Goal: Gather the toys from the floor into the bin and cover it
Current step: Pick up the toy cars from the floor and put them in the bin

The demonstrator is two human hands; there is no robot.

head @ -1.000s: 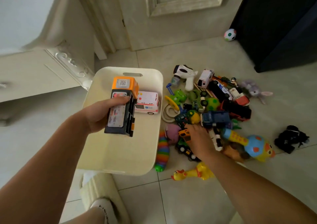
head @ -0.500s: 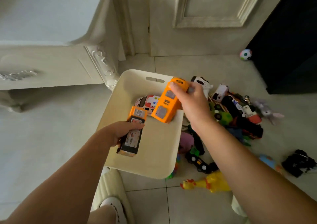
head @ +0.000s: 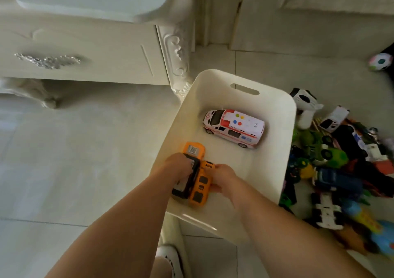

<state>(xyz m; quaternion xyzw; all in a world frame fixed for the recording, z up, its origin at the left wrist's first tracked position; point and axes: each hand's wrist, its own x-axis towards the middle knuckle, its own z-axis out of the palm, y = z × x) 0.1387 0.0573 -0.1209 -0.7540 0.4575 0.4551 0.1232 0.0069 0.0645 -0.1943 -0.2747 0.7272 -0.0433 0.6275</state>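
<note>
fingers (head: 188,164) of the left hand (head: 178,168): curled over the black body of a black-and-orange truck (head: 193,151), grasping it from above
fingers (head: 215,189) of the right hand (head: 225,176): wrapped round the side of an orange vehicle (head: 200,189), gripping it
the two held toys: side by side, touching, low inside the near end of the bin; whether they rest on its bottom cannot be told
floor (head: 74,160): pale glossy tiles with grout lines
cabinet (head: 96,49): cream, carved corner post, ornate silver handle; left of the bin, its corner foot just beside the bin's far left corner
door (head: 298,22): cream, panelled, beyond the bin
bin (head: 213,85): white plastic, rounded corners, slot handle in the far wall, uncovered; on the floor between cabinet and toys
pile of toys (head: 341,167): many-coloured heap on the floor just right of the bin; lower right part blurred
toy ambulance (head: 233,128): white with red stripes and coloured dots on the roof, upright on its wheels in the far half of the bin, apart from the held toys
black-and-white toy (head: 306,105): at the pile's far end, beside the bin's far right corner
shoe (head: 168,258): white, at the bottom edge, near the bin's near wall
ball (head: 380,61): small, multicoloured, at the right edge, well apart from the pile
</note>
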